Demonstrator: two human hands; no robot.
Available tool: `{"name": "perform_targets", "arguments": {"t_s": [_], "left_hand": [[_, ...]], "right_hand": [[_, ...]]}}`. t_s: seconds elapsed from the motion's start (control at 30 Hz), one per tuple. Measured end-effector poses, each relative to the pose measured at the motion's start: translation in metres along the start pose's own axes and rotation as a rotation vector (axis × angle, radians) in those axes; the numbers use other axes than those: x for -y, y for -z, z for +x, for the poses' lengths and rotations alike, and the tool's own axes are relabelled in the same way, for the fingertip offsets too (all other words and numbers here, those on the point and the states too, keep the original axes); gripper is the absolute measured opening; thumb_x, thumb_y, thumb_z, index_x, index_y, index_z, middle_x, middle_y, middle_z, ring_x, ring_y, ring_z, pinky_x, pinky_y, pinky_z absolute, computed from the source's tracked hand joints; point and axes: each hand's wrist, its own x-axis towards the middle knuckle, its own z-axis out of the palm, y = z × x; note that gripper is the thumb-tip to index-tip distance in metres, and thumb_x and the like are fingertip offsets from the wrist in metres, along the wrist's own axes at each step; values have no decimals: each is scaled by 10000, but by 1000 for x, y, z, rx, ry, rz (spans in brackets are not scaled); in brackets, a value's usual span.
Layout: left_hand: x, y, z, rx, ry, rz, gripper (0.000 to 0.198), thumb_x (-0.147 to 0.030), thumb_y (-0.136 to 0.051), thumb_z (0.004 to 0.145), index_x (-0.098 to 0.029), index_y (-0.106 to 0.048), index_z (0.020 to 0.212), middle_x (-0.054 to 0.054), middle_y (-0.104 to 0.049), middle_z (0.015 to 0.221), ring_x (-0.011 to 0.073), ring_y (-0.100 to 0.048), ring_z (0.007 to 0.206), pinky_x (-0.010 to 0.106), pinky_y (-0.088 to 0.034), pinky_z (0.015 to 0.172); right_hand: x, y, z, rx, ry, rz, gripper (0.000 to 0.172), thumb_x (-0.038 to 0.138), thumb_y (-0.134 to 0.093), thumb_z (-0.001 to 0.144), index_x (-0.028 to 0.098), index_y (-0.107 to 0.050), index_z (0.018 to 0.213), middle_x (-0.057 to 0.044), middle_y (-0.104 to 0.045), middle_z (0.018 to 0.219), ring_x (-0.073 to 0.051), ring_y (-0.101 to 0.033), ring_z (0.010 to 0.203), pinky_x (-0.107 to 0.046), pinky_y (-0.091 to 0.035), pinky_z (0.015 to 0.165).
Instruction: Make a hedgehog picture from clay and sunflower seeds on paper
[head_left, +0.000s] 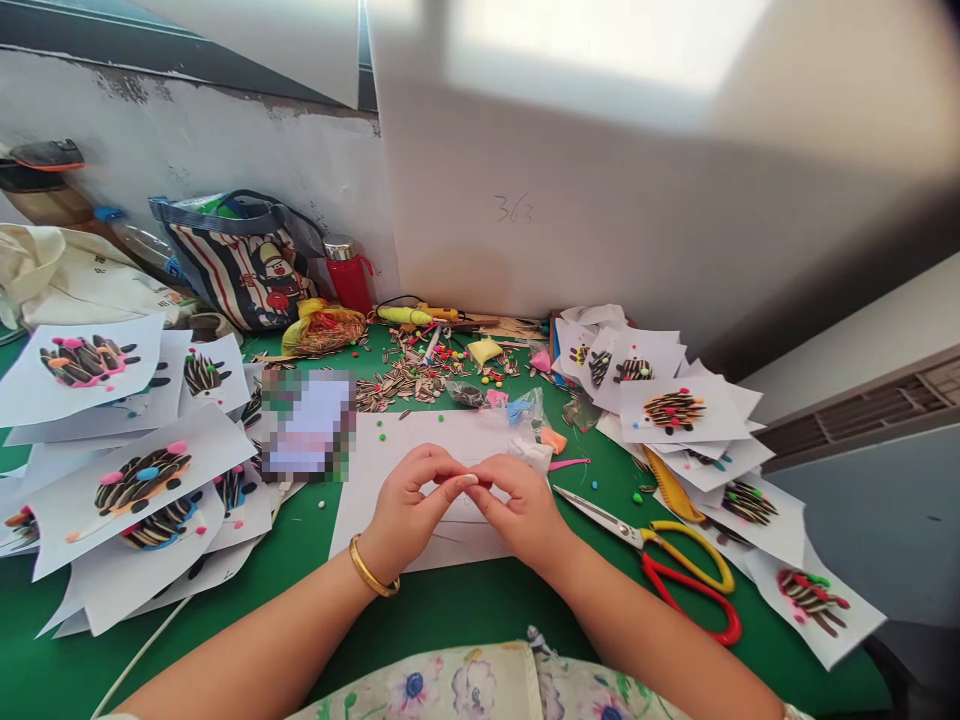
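The person is leaning over a green worktop [442,620], with both bare hands coming together at the fingertips. The left hand [409,510], wearing a gold bangle [373,566] at the wrist, and the right hand [523,510] are nearly touching just above a white paper sheet [390,470]. Their fingers are curled inward and pinching a tiny pale scrap [478,482], which is mostly hidden between the fingertips and too small to identify.

Neither hand is touching anything else. To the right, a pair of scissors [643,540] with red and yellow handles is lying on the worktop, its blades pointing toward the right hand. A crumpled clear plastic bag [521,412] is resting at the far edge of the sheet, and a pixelated patch [307,425] is hiding whatever lies just left of it.

Beyond the sheet, a scatter of sunflower seed shells [405,382] and small coloured beads is spreading across the worktop. Paper sheets bearing striped seed pictures [675,408] are piling up on both sides. Further back, a red flask [349,275] is standing beside a striped tote bag [240,270] against the wall.
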Motion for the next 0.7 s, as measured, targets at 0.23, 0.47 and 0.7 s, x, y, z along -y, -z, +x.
{"name": "perform_targets", "arguments": {"t_s": [0.23,0.47,0.7], "left_hand": [[3,0,-2,4,-76,102,147,-277,-652,884,-243,-723,1009,27,-612,855,153,-592,806,294,-510,732],[0,0,-1,-13,-20,57,123,-284,-638,894,-209,-710,829,30,-628,806,155,-604,775,287,-510,702],[4,-1,-2,8,-36,31,198,-277,-645,891,-236,-699,1077,33,-659,877,150,-618,797,292,-525,728]], "right_hand": [[-2,-3,-1,-42,47,-138,118,202,-582,879,212,-638,776,-14,-642,718,-165,-577,712,-310,-441,678],[-2,-3,-1,-40,6,-38,81,260,-622,887,229,-683,930,-15,-678,818,-167,-610,789,-309,-472,730],[-3,-3,-1,-83,-16,-60,109,214,-593,872,212,-641,774,-5,-625,714,-158,-570,700,-303,-442,663]]}}
